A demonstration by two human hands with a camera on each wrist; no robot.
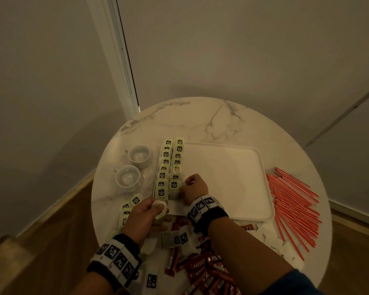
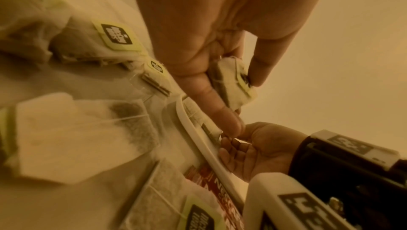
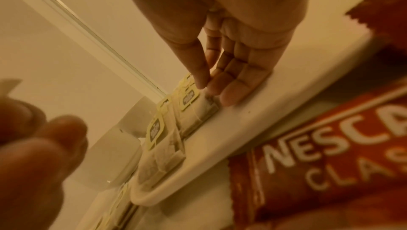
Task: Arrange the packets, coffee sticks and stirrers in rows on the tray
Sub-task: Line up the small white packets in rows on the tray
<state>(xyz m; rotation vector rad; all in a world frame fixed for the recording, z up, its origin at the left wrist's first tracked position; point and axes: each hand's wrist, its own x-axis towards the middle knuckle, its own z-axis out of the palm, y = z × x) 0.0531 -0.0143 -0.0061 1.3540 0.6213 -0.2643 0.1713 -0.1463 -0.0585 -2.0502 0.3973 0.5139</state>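
Pinching a spare tea bag [image 2: 233, 85] ready, the left hand [image 1: 144, 216] hovers; the right hand [image 1: 195, 188] pinches a row-end tea bag [image 1: 175, 187], likely aligning it.

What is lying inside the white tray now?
Two rows of tea bags along the left side of the tray. The right hand touches the nearer end of the second row, so what lies under it cannot be seen.

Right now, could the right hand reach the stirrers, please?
Probably yes: the right hand is on the tray, and only bare tray lies between it and the stirrers.
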